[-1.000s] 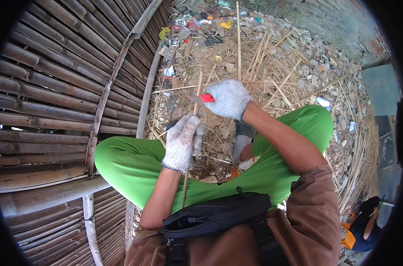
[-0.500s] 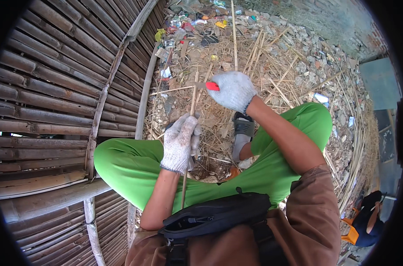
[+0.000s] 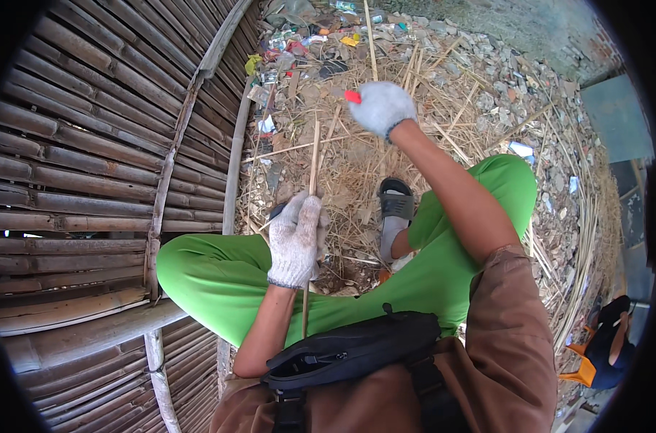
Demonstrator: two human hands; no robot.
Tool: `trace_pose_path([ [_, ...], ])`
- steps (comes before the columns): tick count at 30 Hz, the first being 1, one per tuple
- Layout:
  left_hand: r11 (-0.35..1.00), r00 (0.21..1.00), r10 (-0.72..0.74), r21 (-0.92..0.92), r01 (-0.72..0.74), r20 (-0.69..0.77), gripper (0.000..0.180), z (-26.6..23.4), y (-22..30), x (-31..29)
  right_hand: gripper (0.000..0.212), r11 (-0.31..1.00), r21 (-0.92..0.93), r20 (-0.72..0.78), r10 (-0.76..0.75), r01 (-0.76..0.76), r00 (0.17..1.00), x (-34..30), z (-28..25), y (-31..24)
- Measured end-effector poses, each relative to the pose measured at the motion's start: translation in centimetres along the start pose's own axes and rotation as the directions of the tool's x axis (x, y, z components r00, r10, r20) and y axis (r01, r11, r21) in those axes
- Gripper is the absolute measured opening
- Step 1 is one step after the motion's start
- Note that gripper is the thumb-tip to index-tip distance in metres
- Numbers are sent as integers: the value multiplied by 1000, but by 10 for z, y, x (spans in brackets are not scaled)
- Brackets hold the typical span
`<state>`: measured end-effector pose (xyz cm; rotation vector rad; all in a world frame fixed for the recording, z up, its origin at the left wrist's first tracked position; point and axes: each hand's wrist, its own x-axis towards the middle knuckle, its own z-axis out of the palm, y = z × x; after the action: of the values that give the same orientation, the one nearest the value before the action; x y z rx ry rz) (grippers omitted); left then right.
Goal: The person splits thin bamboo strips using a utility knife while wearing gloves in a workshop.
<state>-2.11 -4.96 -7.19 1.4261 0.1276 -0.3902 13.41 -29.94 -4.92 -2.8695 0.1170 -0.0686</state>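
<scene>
My left hand point(image 3: 297, 238), in a dirty white knit glove, is closed round a thin bamboo strip point(image 3: 315, 155). The strip's upper end points away from me, and its lower end runs down past my wrist toward the black waist bag point(image 3: 353, 351). My right hand point(image 3: 380, 108), gloved too, grips a knife point(image 3: 352, 97) with a red handle. Only part of that handle shows, and the blade pointing left is blurred. The knife is apart from the strip, beyond and to the right of its tip.
A bamboo slat wall point(image 3: 89, 151) rises on my left. Bamboo shavings point(image 3: 357, 162), rubble and litter cover the ground. Long strips point(image 3: 577, 267) lie at the right. An orange chair point(image 3: 579, 364) with a person in dark clothing is at the lower right. A concrete wall point(image 3: 523, 29) stands at the back.
My right hand with the knife has moved away from the strip, farther out and slightly right. My left hand keeps its hold with only a slight shift.
</scene>
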Motion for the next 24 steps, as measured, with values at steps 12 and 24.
trace_pose_path([
  [12, 998, 997, 53, -31, -51, 63, 29, -11, -5, 10, 34, 930, 52, 8, -365, 364, 931, -51, 43, -26],
  [24, 945, 991, -57, -315, 94, 125, 26, -21, -9, 18, 29, 902, 13, -5, -431, 431, 902, -50, 53, -33],
])
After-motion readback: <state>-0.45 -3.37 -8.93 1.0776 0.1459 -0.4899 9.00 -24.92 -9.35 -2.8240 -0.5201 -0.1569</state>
